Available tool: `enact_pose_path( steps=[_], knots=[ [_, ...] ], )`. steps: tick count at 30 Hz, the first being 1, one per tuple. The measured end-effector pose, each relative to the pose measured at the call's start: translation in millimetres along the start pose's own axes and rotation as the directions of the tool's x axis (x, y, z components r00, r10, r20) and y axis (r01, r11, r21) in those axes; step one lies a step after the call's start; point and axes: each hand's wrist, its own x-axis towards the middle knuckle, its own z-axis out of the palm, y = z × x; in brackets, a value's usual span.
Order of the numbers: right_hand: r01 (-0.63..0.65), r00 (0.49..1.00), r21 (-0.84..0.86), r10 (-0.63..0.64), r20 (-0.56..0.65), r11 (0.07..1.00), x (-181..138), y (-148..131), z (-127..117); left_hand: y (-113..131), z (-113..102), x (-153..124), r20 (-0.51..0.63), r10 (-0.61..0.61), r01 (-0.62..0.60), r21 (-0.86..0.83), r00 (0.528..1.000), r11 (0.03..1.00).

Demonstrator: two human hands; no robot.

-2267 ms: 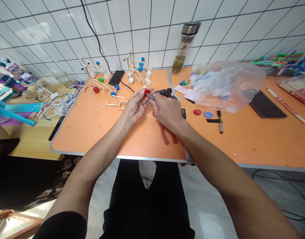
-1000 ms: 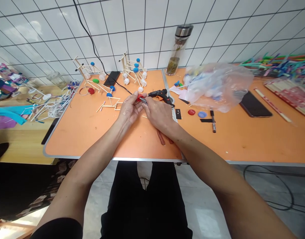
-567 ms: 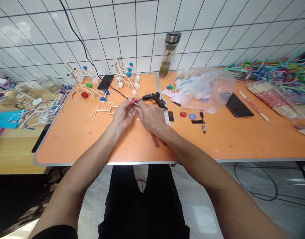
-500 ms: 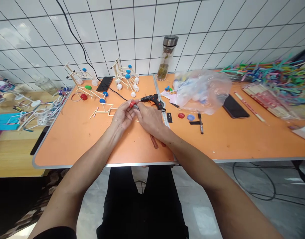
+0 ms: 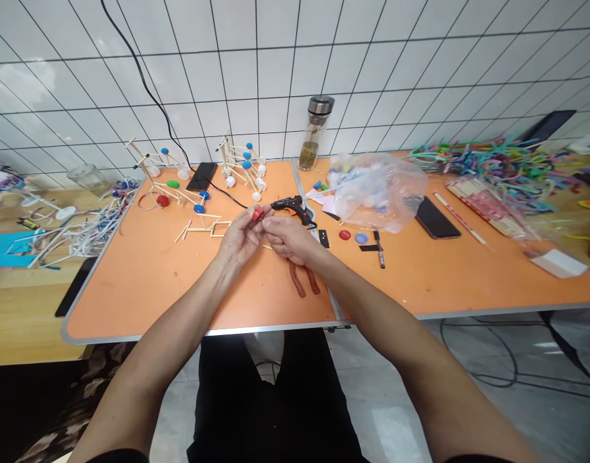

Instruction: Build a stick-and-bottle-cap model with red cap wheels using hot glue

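Red cap [image 5: 258, 214] sits gripped in the left hand [image 5: 241, 236]; whether the right hand [image 5: 288, 238] beside it grips anything, I can't tell. Glue gun [image 5: 295, 206]: its twelve o'clock.

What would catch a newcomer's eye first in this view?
Probably the small, shiny red piece held in the left hand, near the centre, with the right hand close beside it. Next come the crumpled, translucent plastic bag on the orange tabletop, and the tall, silver-lidded clear bottle by the white tiled wall.
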Motion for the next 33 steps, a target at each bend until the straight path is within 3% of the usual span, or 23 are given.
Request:
enact_pose_path(
  steps=[1,3,5,6,7,9,11,13,14,15,16,18,20,22,23,25,27,29,30,31,33],
  knots=[
    [0.059,0.992,-0.231,-0.084,-0.096,0.971,-2,2,4,-1,-1,1,-0.008,-0.003,0.003,0.003,1.000,1.000],
    [0.062,0.966,-0.557,-0.190,-0.176,0.828,-5,8,10,-4,-4,3,-0.014,-0.005,0.005,0.008,1.000,1.000],
    [0.003,0.957,-0.733,-0.215,-0.195,0.680,-7,12,14,-7,-6,5,-0.004,0.009,-0.009,0.006,1.000,1.000],
    [-0.007,0.951,-0.770,-0.233,-0.202,0.638,-6,13,15,-8,-7,5,0.007,0.020,-0.020,0.006,1.000,1.000],
    [0.010,0.947,-0.755,-0.249,-0.204,0.656,-5,14,13,-9,-7,5,0.018,0.032,-0.032,0.006,0.999,0.999],
    [0.097,0.948,-0.515,-0.236,-0.212,0.852,-2,15,6,-9,-7,4,0.043,0.049,-0.050,0.010,0.998,0.999],
    [0.106,0.988,-0.056,-0.111,-0.104,0.993,2,14,-5,-10,-6,3,0.082,0.067,-0.067,0.007,0.994,0.998],
    [-0.085,0.980,0.349,0.016,0.197,0.933,5,14,-16,-9,-5,2,0.142,0.085,-0.087,0.011,0.986,0.996],
    [-0.192,0.940,0.455,0.030,0.339,0.870,6,15,-20,-9,-6,3,0.171,0.094,-0.098,0.018,0.981,0.995],
    [-0.244,0.916,0.516,0.021,0.400,0.821,7,15,-21,-9,-6,3,0.195,0.101,-0.109,0.028,0.976,0.994],
    [-0.238,0.924,0.557,0.007,0.383,0.796,7,16,-21,-8,-7,4,0.213,0.109,-0.119,0.038,0.971,0.992],
    [-0.112,0.975,0.566,-0.019,0.221,0.817,8,19,-15,-8,-10,7,0.227,0.125,-0.141,0.058,0.966,0.988],
    [0.064,0.997,0.404,-0.077,0.015,0.913,8,21,-7,-8,-13,9,0.227,0.143,-0.164,0.076,0.963,0.984],
    [0.203,0.970,0.044,-0.194,-0.146,0.978,7,21,-1,-9,-15,11,0.218,0.152,-0.176,0.098,0.964,0.979],
    [0.213,0.951,-0.174,-0.246,-0.190,0.961,6,20,1,-10,-16,11,0.211,0.154,-0.180,0.108,0.965,0.978],
    [0.116,0.938,-0.546,-0.272,-0.215,0.830,1,18,4,-11,-16,11,0.192,0.165,-0.191,0.125,0.967,0.974],
    [-0.012,0.952,-0.733,-0.216,-0.216,0.680,-3,14,7,-13,-17,10,0.169,0.180,-0.204,0.133,0.969,0.970],
    [-0.063,0.960,-0.786,-0.178,-0.216,0.615,-6,11,10,-14,-17,10,0.164,0.182,-0.203,0.126,0.970,0.971],
    [-0.063,0.958,-0.772,-0.178,-0.224,0.632,-7,10,11,-14,-17,10,0.171,0.176,-0.198,0.120,0.969,0.973],
    [-0.048,0.955,-0.720,-0.179,-0.235,0.692,-7,9,12,-15,-17,10,0.181,0.167,-0.189,0.112,0.969,0.975],
    [0.010,0.966,-0.432,-0.121,-0.230,0.902,-5,9,9,-15,-17,10,0.209,0.153,-0.176,0.097,0.966,0.980]
  ],
)
